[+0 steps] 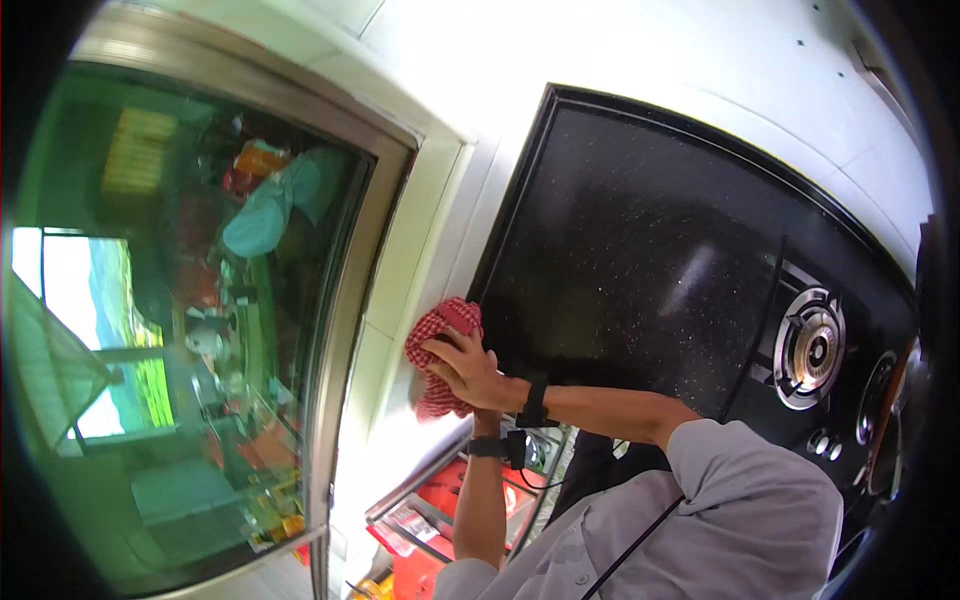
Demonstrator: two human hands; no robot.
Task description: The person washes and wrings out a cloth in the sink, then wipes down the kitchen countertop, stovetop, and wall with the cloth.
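Observation:
A red-and-white checked cloth (447, 398) is bunched at the left edge of a black speckled countertop (620, 230), against the pale tiled wall. My right hand (465, 368) presses on it from above, its fingers curled over the fabric. Below, my left hand (486, 420) reaches to the same spot. It passes under my right wrist, so its fingers are hidden behind the right hand and cloth. Dark straps circle both wrists.
A gas burner (815, 348) is set into the counter on the right, with control knobs (825, 443) beside it. A metal-framed window (375, 260) takes up the left. Below the hands stands a rack (440, 540) holding red items.

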